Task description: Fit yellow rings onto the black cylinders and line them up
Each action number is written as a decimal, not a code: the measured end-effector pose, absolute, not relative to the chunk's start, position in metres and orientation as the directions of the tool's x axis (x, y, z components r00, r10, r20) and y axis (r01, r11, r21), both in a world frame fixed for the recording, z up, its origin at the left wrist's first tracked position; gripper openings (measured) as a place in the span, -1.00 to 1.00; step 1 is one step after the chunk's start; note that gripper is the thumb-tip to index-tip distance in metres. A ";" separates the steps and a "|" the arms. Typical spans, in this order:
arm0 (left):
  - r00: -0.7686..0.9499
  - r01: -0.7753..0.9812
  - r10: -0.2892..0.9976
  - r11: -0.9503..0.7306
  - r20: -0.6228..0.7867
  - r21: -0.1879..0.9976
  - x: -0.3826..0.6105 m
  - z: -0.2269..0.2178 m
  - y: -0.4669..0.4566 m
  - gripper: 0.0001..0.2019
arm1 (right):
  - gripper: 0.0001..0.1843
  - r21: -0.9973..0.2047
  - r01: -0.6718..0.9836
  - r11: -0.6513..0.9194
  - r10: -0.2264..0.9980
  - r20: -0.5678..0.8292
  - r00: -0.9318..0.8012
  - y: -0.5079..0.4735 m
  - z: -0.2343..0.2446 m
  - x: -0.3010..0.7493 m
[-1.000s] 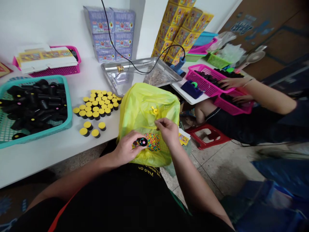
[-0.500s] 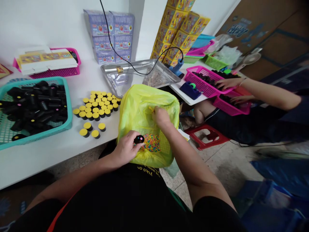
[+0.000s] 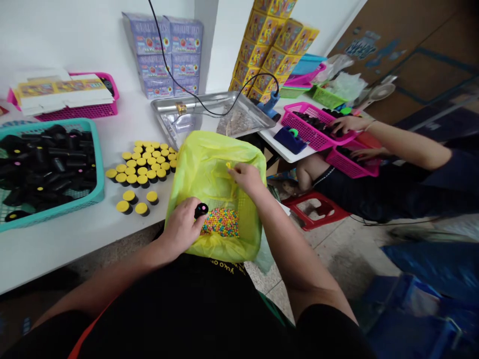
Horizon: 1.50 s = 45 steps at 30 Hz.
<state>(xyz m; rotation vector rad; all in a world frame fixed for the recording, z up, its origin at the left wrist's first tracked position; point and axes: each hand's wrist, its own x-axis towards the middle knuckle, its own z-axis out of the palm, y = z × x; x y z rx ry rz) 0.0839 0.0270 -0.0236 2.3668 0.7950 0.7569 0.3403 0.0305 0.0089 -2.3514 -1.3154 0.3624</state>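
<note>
I note the right hand [image 3: 245,179] has shifted up, away from the beads: its fingertips [image 3: 232,170] now pinch a small yellow plastic piece [image 3: 228,165], mostly hidden, which lay clear earlier on the yellow-green bag [image 3: 209,154]. The left hand [image 3: 181,227] still grips a black tube [image 3: 201,210] above the multicoloured beads [image 3: 220,223]. Yellow-capped tubes [image 3: 140,169] stand near the tabletop's [image 3: 56,254] front edge.
</note>
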 end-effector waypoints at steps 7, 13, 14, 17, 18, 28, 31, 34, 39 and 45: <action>0.654 0.305 0.656 -0.685 0.377 0.662 0.084 -0.019 0.024 -0.83 | -0.66 -0.979 -0.165 -0.117 0.909 -0.173 0.379 -0.034 0.007 0.269; 0.664 0.207 0.653 -0.627 0.363 0.751 0.088 -0.015 0.021 -0.78 | -0.65 -0.934 -0.342 -0.107 0.872 -0.253 0.419 -0.044 0.010 0.233; 0.669 0.202 0.658 -0.608 0.345 0.768 0.089 -0.014 0.020 -0.78 | -0.66 -0.933 -0.345 -0.101 0.864 -0.254 0.434 -0.043 0.009 0.231; 0.671 0.191 0.677 -0.552 0.303 0.812 0.092 -0.011 0.018 -0.78 | -0.67 -0.927 -0.366 -0.088 0.829 -0.272 0.489 -0.040 0.005 0.229; 0.664 0.188 0.685 -0.542 0.300 0.819 0.093 -0.010 0.018 -0.79 | -0.67 -0.922 -0.379 -0.081 0.814 -0.281 0.509 -0.040 0.003 0.228; 0.602 0.150 0.741 -0.471 0.297 0.870 0.097 -0.019 0.020 -0.76 | -0.61 -0.932 -0.359 -0.051 0.759 -0.270 0.592 -0.041 -0.009 0.216; 0.583 0.129 0.748 -0.471 0.317 0.873 0.095 -0.019 0.017 -0.78 | -0.60 -0.936 -0.338 -0.101 0.805 -0.276 0.525 -0.042 -0.012 0.216; 0.581 0.101 0.726 -0.514 0.369 0.852 0.092 -0.017 0.015 -0.79 | -0.59 -0.920 -0.363 -0.150 0.844 -0.311 0.438 -0.045 -0.014 0.214; 0.626 0.038 0.711 -0.438 0.320 0.898 0.087 -0.010 0.016 -0.79 | -0.64 -0.925 -0.375 -0.063 0.820 -0.262 0.509 -0.047 -0.011 0.211; 0.779 0.032 0.618 0.126 -0.104 0.992 0.086 -0.005 0.018 -0.61 | -0.62 -0.971 -0.230 0.059 0.814 -0.086 0.574 -0.051 -0.012 0.207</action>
